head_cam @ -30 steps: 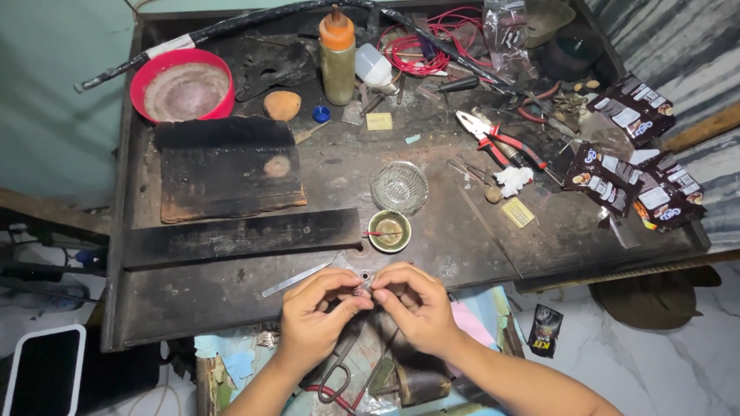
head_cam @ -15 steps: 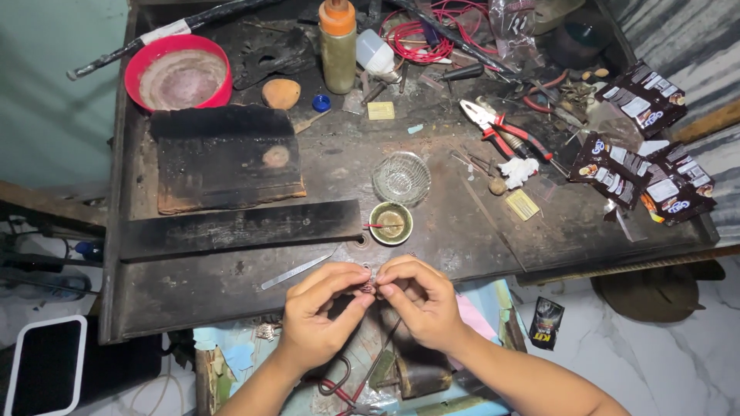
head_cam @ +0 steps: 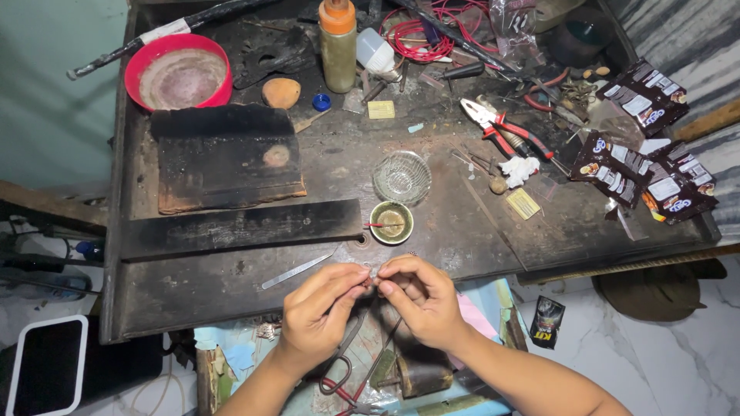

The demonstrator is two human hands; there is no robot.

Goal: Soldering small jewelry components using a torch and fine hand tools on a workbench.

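My left hand and my right hand meet at the near edge of a dark, stained workbench. Their fingertips pinch a tiny silvery metal piece between them. It is too small to tell its shape. Just beyond the hands a thin metal file lies flat on the bench. A small round tin with a red-tipped stick in it stands a little farther, and a clear glass bowl behind that.
Black charred blocks and a long dark bar fill the left. A red bowl, an orange-capped bottle, red-handled pliers and dark sachets lie at the back and right. Scissors rest below my hands.
Both hands stay pinched together at the bench's near edge; only the camera view has shifted slightly.
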